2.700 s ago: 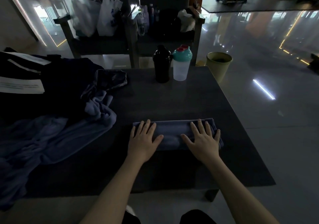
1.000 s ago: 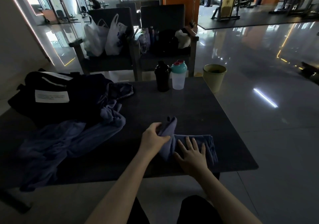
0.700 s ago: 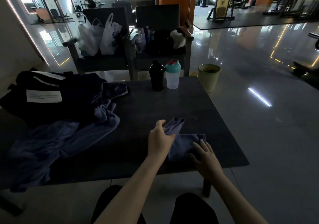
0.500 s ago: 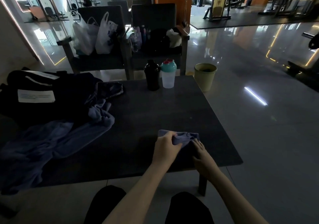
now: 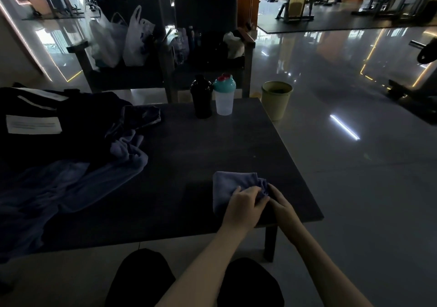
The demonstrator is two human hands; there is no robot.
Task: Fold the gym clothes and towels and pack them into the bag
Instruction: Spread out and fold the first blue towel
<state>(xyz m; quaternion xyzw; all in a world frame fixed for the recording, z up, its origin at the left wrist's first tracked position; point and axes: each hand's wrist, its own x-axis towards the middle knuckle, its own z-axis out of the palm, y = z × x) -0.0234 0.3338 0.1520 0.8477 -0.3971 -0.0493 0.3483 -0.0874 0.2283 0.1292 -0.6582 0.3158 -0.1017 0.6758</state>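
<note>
A small blue towel (image 5: pixel 230 183) lies folded into a compact square near the front right corner of the dark table (image 5: pixel 212 146). My left hand (image 5: pixel 243 203) rests over its near right part with fingers curled on the cloth. My right hand (image 5: pixel 276 200) pinches the bunched right edge of the same towel. A black bag (image 5: pixel 47 117) with a white label sits at the table's left. A larger blue towel (image 5: pixel 71 181) lies crumpled in front of the bag, with dark clothes (image 5: pixel 139 115) on top.
A black shaker bottle (image 5: pixel 201 96) and a clear one with a teal lid (image 5: pixel 224 95) stand at the table's far edge. A green bin (image 5: pixel 276 98) is on the floor beyond the right corner. Chairs (image 5: pixel 132 53) with plastic bags stand behind.
The long folded towel was doubled over from left to right into a small square. My left hand carried the left end across; both hands now meet at its right edge.
</note>
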